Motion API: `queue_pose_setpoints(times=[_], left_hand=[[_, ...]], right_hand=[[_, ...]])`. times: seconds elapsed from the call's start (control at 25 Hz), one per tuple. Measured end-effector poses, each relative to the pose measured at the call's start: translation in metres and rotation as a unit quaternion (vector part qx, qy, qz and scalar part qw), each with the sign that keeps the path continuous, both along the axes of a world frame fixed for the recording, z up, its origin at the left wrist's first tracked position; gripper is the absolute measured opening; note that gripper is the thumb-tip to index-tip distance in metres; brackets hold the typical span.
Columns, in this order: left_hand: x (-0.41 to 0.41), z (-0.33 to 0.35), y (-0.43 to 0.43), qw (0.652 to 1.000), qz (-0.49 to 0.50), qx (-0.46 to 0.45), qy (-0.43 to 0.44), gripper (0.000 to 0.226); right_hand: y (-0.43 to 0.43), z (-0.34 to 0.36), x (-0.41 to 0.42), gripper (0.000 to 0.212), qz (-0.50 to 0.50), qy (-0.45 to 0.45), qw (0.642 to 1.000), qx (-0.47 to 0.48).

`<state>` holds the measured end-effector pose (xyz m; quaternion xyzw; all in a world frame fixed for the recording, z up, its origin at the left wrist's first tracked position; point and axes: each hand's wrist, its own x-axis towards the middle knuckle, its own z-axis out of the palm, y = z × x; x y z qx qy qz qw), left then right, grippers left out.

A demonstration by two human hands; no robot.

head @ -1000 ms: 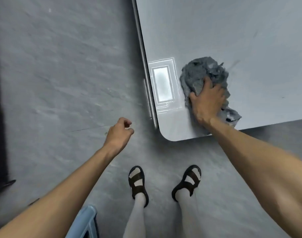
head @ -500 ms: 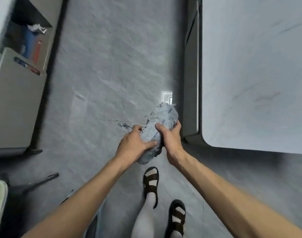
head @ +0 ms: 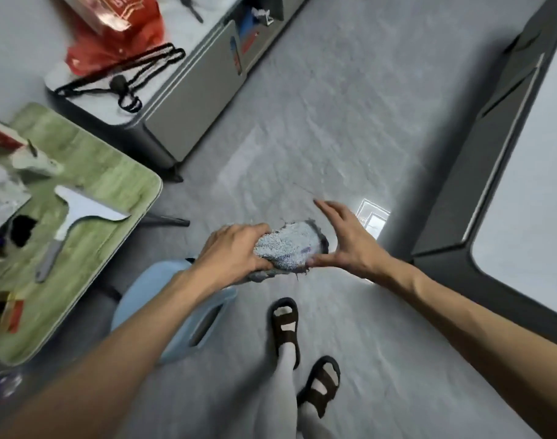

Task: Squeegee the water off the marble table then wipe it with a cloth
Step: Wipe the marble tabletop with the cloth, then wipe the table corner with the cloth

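Note:
A bunched grey-blue cloth [head: 288, 247] is held over the floor in front of me. My left hand [head: 231, 253] grips its left end from above. My right hand [head: 343, 239] is beside its right end with fingers spread, the thumb touching the cloth's lower edge. The marble table [head: 530, 198] lies at the far right, away from both hands, with its rounded corner toward me. A squeegee [head: 77, 217] with a grey handle rests flat on the green table [head: 96, 166] at the left.
A light blue plastic stool [head: 175, 308] stands under my left forearm. A grey cabinet [head: 182, 106] at top left carries a red bag [head: 112, 30] and black straps. Small items clutter the green table. My sandalled feet [head: 302, 350] are on the grey floor.
The cloth came off the marble table into both hands over the floor. My view swung left, bringing in the green table. My right hand has now loosened and spread its fingers.

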<state>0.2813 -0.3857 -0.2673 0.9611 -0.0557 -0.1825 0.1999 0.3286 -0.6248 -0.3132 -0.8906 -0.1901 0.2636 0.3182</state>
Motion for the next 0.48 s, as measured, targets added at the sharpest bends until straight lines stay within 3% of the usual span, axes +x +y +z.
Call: queue_pose_setpoints(times=[0.08, 0.12, 0.2, 0.36, 0.48], left_hand=[[-0.035, -0.001, 0.042, 0.999, 0.052, -0.004, -0.007, 0.048], [-0.054, -0.007, 0.065, 0.997, 0.080, -0.002, 0.000, 0.050], [-0.089, -0.033, 0.108, 0.987, 0.159, 0.000, 0.022, 0.051], [-0.147, -0.109, 0.184, 0.918, 0.355, -0.135, 0.109, 0.054], [-0.189, -0.161, 0.240, 0.872, 0.400, -0.205, 0.191, 0.059]], right_hand=[[0.057, -0.002, -0.006, 0.098, 0.198, -0.014, 0.980, -0.030], [0.089, -0.005, -0.016, 0.084, 0.232, -0.002, 0.971, -0.050], [0.148, -0.018, -0.033, 0.062, 0.232, -0.045, 0.968, -0.083], [0.240, -0.070, -0.075, 0.058, 0.244, -0.110, 0.958, -0.099], [0.294, -0.120, -0.111, 0.059, 0.287, -0.052, 0.950, -0.109]])
